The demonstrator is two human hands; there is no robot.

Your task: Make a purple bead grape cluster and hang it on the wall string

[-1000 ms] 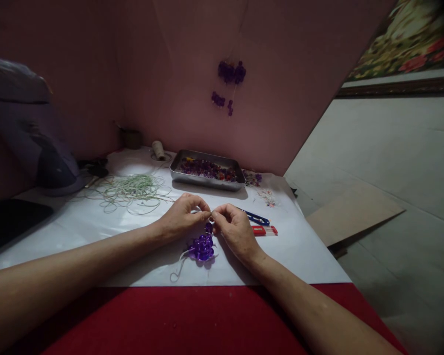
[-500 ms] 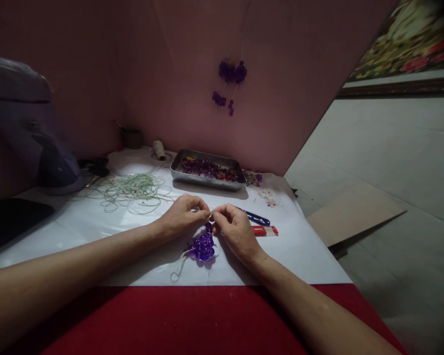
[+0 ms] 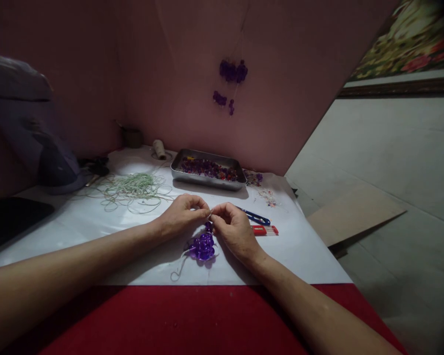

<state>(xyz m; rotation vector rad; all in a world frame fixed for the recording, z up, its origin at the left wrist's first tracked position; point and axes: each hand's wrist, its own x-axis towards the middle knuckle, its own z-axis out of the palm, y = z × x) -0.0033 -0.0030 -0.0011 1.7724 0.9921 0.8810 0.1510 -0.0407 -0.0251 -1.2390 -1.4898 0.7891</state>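
My left hand (image 3: 186, 213) and my right hand (image 3: 234, 228) meet fingertip to fingertip over the white tabletop. Both are closed in a pinch on a thin pale string, mostly hidden by the fingers. Just below them lies a cluster of shiny purple beads (image 3: 203, 246), with a smaller bead or two running up towards my fingers. A loose string end (image 3: 176, 275) curls out from the cluster's left side. Close behind my right hand lie a blue cutter-like tool (image 3: 258, 218) and a small red case with a clear end (image 3: 264, 230).
A metal tray (image 3: 209, 183) of mixed beads stands at the back. Tangled pale green cord (image 3: 138, 187) lies left, near a thread spool (image 3: 159, 149). Loose beads (image 3: 269, 198) are scattered right. Purple bead pieces (image 3: 233, 72) hang against the pink wall. A dark flat object (image 3: 17, 222) sits far left.
My fingertips have shifted very slightly, still pinched together on the string. The bead cluster has stayed in place.
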